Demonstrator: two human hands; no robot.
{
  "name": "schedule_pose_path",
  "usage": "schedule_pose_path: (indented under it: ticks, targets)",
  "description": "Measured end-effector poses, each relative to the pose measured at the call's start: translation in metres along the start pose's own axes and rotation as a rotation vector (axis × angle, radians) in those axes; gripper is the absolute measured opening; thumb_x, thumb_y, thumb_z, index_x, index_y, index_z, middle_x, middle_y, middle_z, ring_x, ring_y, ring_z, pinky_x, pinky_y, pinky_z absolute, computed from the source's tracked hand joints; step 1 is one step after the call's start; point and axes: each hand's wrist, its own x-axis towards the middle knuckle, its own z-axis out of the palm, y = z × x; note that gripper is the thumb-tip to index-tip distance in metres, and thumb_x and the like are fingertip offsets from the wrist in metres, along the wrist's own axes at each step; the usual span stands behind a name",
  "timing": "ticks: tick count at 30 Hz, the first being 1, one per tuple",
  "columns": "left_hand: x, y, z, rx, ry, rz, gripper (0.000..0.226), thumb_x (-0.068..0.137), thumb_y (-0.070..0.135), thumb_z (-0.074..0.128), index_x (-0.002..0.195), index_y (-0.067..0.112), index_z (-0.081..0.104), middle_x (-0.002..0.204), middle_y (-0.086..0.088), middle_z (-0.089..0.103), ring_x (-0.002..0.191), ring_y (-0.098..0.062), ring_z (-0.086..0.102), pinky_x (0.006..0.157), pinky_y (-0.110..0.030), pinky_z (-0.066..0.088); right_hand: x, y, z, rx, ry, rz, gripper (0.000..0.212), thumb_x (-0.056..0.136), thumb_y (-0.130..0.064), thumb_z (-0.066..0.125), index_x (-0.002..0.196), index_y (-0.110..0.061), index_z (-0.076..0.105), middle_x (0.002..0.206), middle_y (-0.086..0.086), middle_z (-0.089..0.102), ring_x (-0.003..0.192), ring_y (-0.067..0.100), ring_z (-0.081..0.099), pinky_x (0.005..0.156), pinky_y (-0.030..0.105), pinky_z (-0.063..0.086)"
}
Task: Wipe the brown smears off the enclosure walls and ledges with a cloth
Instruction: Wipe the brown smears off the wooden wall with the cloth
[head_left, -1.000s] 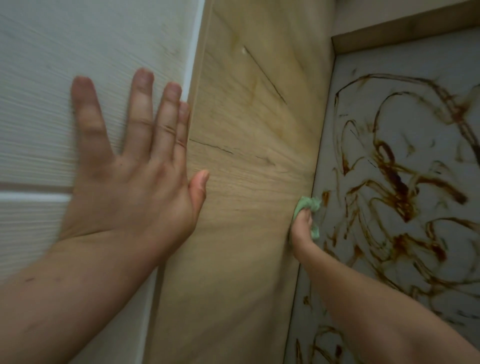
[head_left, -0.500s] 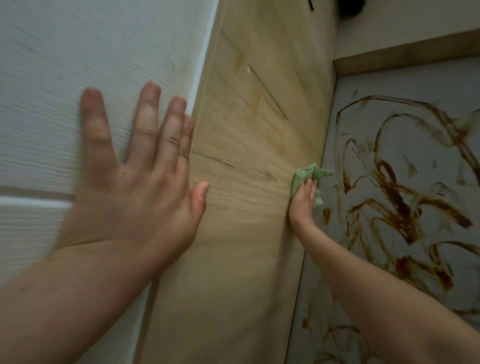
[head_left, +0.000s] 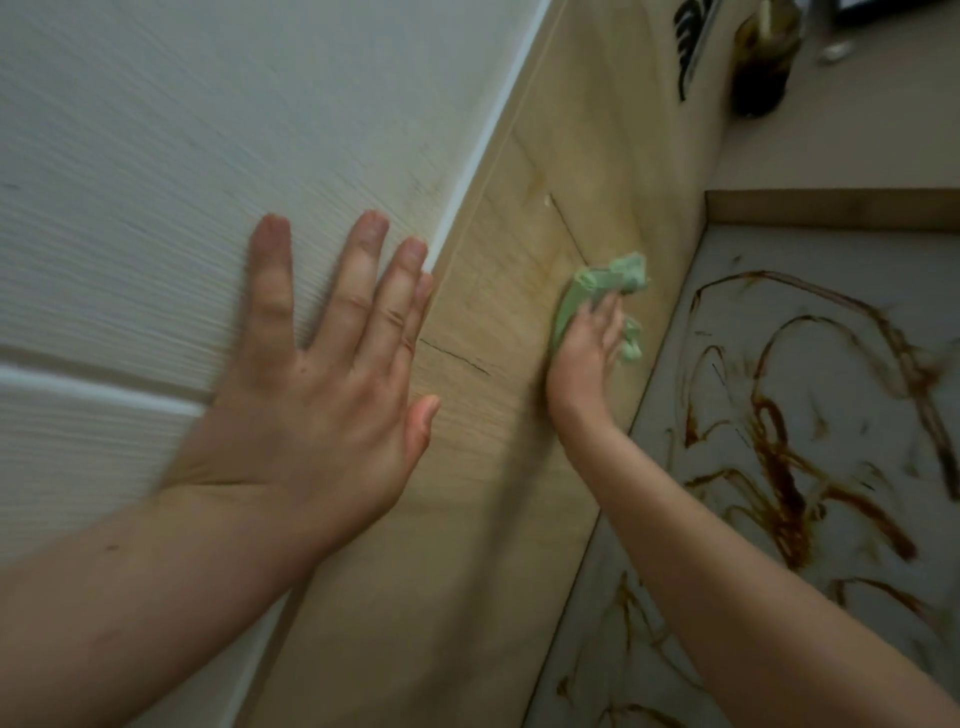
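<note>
The left hand (head_left: 311, 415) lies open and flat on the white panel (head_left: 208, 156), fingers spread, holding nothing; I take it as a brace. The right hand (head_left: 587, 358) is laid on the green cloth (head_left: 597, 280) and presses it against the wood wall (head_left: 467, 519), fingers more or less straight over it. The blur hides whether any finger hooks into the folds.

The cloth sits on the wall just right of the left hand, bunched, with loose folds sticking out past the fingertips on the far side and to the right. It looks thin, soft and very light, so it should fold and slide easily. I would keep the palm over the wad and tuck the loose ends under.

The wall around the cloth looks mostly free of brown, with only faint marks. The heavy smears (head_left: 779, 457) are on the grey panel (head_left: 831, 338) to the right, untouched and thick-looking, likely sticky. A wood ledge (head_left: 831, 208) runs along its far edge.

Beyond it, a dark bottle (head_left: 763, 62) stands on the bench (head_left: 857, 130). Black lettering (head_left: 688, 41) shows on the far end of the wall, but it is cut off and I cannot read it.
</note>
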Motion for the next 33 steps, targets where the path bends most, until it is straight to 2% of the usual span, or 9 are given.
schedule_pose_path:
  ticks: [3,6,8,10,12,14,21,28,33]
  targets:
    - [0.002,-0.002,-0.007,-0.011,0.003,0.005,0.079,0.107,0.048,0.015,0.159,-0.011,0.007,0.168,-0.03,0.0,0.155,-0.051,-0.006,0.113,-0.079,-0.009,-0.048,-0.047,0.013,-0.058,-0.099,-0.489,0.065,0.106,-0.049,0.021,0.165,-0.032,-0.001,0.173,-0.007,-0.009,0.159,0.015,-0.014,0.128,0.041,-0.008]
    - [0.001,-0.001,-0.007,-0.017,0.003,-0.001,0.08,0.106,0.049,0.014,0.159,-0.011,0.003,0.168,-0.03,-0.002,0.155,-0.051,-0.009,0.114,-0.079,-0.009,-0.03,-0.049,0.006,-0.125,-0.094,-0.673,0.06,0.108,-0.039,0.028,0.164,-0.03,0.007,0.173,-0.002,0.001,0.16,0.02,-0.003,0.129,0.044,0.002]
    - [0.0,0.0,-0.004,-0.011,0.003,-0.001,0.08,0.106,0.048,0.012,0.159,-0.011,0.001,0.168,-0.03,-0.004,0.155,-0.051,-0.009,0.114,-0.079,-0.009,0.012,-0.024,-0.002,-0.228,-0.067,-0.477,0.057,0.111,-0.029,0.023,0.165,-0.026,0.007,0.173,-0.006,-0.006,0.16,0.018,-0.007,0.13,0.047,0.001]
    - [0.001,0.0,-0.004,-0.017,-0.008,0.006,0.079,0.107,0.048,0.011,0.159,-0.011,0.0,0.168,-0.03,-0.005,0.155,-0.051,-0.01,0.113,-0.079,-0.008,0.046,0.004,-0.009,-0.243,-0.04,-0.031,0.055,0.112,-0.023,0.016,0.166,-0.022,0.006,0.173,-0.002,-0.007,0.159,0.024,-0.009,0.129,0.051,-0.002]
    - [0.0,0.0,-0.004,-0.022,-0.004,0.002,0.079,0.107,0.048,0.012,0.159,-0.011,0.001,0.168,-0.03,-0.004,0.155,-0.051,-0.008,0.113,-0.079,-0.008,0.057,0.019,-0.012,-0.027,0.058,0.387,0.055,0.113,-0.038,0.013,0.166,-0.028,0.005,0.174,-0.003,-0.003,0.16,0.029,-0.005,0.127,0.055,-0.003]
    - [0.0,0.001,-0.002,-0.023,0.009,-0.001,0.08,0.107,0.048,0.013,0.158,-0.011,0.002,0.168,-0.03,-0.004,0.155,-0.051,-0.006,0.114,-0.079,-0.006,0.046,0.011,-0.014,0.033,0.078,0.525,0.058,0.111,-0.049,0.011,0.166,-0.034,0.003,0.174,-0.005,-0.001,0.16,0.029,-0.003,0.126,0.057,-0.003]
    - [0.002,-0.001,-0.003,-0.067,0.052,-0.007,0.08,0.106,0.046,0.024,0.157,-0.014,0.01,0.167,-0.033,0.004,0.155,-0.051,0.002,0.116,-0.078,-0.007,-0.029,-0.113,0.01,-0.077,-0.114,-0.385,0.063,0.107,-0.05,0.021,0.163,-0.04,-0.008,0.173,-0.006,-0.011,0.157,0.016,-0.015,0.123,0.041,-0.01]
    - [0.003,-0.001,-0.008,-0.067,0.052,-0.007,0.079,0.107,0.044,0.017,0.156,-0.017,0.004,0.167,-0.034,0.001,0.154,-0.053,-0.001,0.114,-0.079,-0.009,0.08,-0.151,-0.008,-0.04,-0.007,-0.046,0.058,0.112,-0.043,0.014,0.166,-0.028,0.004,0.174,-0.002,-0.002,0.159,0.025,-0.007,0.128,0.052,-0.005]
    - [0.001,0.0,-0.005,-0.066,0.048,-0.009,0.079,0.106,0.043,0.014,0.155,-0.018,0.0,0.165,-0.037,-0.004,0.153,-0.055,-0.003,0.113,-0.08,-0.011,-0.033,-0.084,0.0,-0.152,-0.159,-0.094,0.057,0.112,-0.032,0.011,0.164,-0.027,-0.012,0.171,-0.006,-0.019,0.157,0.017,-0.018,0.127,0.043,-0.011]
